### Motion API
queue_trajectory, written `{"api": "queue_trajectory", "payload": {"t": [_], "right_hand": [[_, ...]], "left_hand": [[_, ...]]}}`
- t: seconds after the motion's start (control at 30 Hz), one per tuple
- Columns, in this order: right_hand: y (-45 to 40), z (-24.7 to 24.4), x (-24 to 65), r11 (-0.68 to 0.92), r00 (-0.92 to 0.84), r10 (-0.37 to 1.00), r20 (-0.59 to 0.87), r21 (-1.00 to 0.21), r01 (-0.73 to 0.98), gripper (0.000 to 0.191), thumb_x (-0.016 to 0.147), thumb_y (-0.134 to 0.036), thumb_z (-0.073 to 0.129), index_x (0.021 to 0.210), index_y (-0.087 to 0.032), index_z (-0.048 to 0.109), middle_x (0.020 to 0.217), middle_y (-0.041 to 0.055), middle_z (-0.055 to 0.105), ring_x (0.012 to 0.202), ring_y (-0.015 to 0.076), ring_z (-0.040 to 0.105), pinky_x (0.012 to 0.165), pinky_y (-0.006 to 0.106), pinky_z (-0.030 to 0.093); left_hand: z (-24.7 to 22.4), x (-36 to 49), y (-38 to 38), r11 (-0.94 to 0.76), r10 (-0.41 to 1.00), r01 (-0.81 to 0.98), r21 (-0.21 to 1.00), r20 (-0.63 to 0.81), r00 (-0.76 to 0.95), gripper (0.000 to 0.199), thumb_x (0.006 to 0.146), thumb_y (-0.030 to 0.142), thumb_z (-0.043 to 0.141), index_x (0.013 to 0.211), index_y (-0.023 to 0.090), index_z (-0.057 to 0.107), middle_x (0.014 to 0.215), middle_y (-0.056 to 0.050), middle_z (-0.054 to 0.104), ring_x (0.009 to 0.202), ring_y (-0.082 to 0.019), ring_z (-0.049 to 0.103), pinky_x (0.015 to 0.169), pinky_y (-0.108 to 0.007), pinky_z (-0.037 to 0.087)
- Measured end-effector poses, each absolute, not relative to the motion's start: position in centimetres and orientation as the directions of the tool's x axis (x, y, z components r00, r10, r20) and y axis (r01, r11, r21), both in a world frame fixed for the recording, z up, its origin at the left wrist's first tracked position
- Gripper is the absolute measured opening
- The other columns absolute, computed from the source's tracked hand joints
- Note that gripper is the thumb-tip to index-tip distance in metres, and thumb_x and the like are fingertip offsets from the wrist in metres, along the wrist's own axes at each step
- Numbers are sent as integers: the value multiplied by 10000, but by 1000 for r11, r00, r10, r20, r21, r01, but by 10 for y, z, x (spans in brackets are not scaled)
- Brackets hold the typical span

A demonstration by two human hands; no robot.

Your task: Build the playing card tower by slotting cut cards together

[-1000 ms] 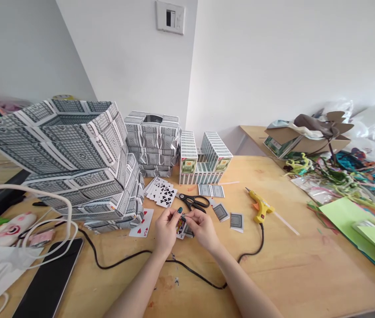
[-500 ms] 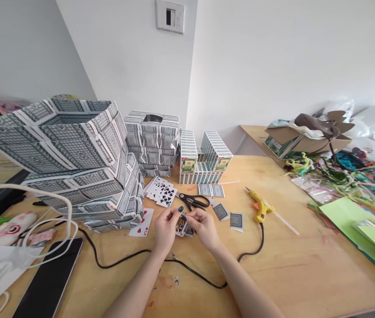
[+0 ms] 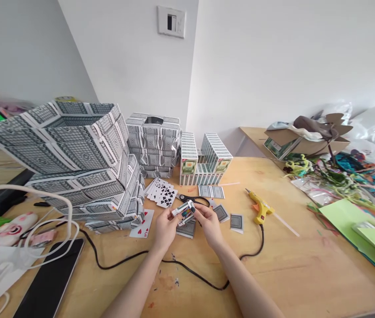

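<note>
Head camera shows both hands raised a little above the wooden table, pinching one folded playing card between them: the left hand grips its near-left end with thumb and fingertips, the right hand grips the other end, and the card's printed face is turned up. To fold such a card cleanly, I would judge that the fingertips should press right along the crease, both ends kept level, with the pressure run outward so the edges meet squarely. Taking the black scissors as landmark, the held card hovers just in front of them; a face-down card lies on the table below the hands, a fan of club cards sits just left of the scissors, two small face-down pieces lie to their right, and the yellow glue gun lies farther right, its black cord looping toward the person. Behind the scissors stand open-topped boxes built of cards; the nearer-left large one shows only its patterned walls, and what lies inside either cannot be told. Far right of the scissors, a cardboard box holds papers and brown scraps.
</note>
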State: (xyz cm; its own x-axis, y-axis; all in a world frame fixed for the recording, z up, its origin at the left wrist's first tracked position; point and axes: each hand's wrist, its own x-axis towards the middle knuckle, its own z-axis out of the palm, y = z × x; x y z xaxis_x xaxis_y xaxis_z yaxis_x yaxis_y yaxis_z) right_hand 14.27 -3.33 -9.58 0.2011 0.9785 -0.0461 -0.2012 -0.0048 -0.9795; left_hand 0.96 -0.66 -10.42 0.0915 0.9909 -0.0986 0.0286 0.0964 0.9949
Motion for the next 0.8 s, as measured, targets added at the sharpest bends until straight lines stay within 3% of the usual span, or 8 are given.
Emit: {"api": "queue_trajectory", "payload": {"t": [0.07,0.3,0.47,0.6,0.8], "right_hand": [[-34,-96,144,-3,183,982,-37,-983,-184,301,692,-373,625,919,-175,617,791,31,639,752,169,565,674,267,435],[-35,-99,150,56,151,987,47,-997,-57,437,748,-358,570,1152,-196,533,742,1,598,645,129,519,589,244,407],[-33,-107,148,4,174,985,1,-1000,-16,343,699,-403,610,945,-165,622,673,16,607,627,154,546,560,256,423],[-33,-111,145,-72,162,983,-81,-996,-61,264,659,-400,649,744,-163,570,595,0,593,522,127,543,495,238,418],[-39,-100,139,-202,-164,971,-176,-966,-160,359,653,-420,655,847,-158,504,553,-7,624,417,117,547,424,219,407]], "left_hand": [[-103,7,-6,89,989,86,992,-99,112,211,647,352,590,676,150,535,603,2,589,560,-140,546,512,-224,398],[-103,2,-4,12,975,135,991,-41,217,190,677,336,561,709,149,569,628,-7,604,591,-150,556,544,-235,415],[-104,1,-1,-27,993,62,998,19,120,217,702,303,550,862,161,588,811,-42,644,750,-171,596,689,-281,460],[-105,0,1,-14,1000,11,1000,14,-7,241,693,315,562,872,158,596,857,-63,649,795,-178,600,711,-291,469],[-102,-5,2,-34,999,93,995,37,-25,257,683,353,570,837,164,649,835,-69,661,764,-193,598,662,-287,472]]}}
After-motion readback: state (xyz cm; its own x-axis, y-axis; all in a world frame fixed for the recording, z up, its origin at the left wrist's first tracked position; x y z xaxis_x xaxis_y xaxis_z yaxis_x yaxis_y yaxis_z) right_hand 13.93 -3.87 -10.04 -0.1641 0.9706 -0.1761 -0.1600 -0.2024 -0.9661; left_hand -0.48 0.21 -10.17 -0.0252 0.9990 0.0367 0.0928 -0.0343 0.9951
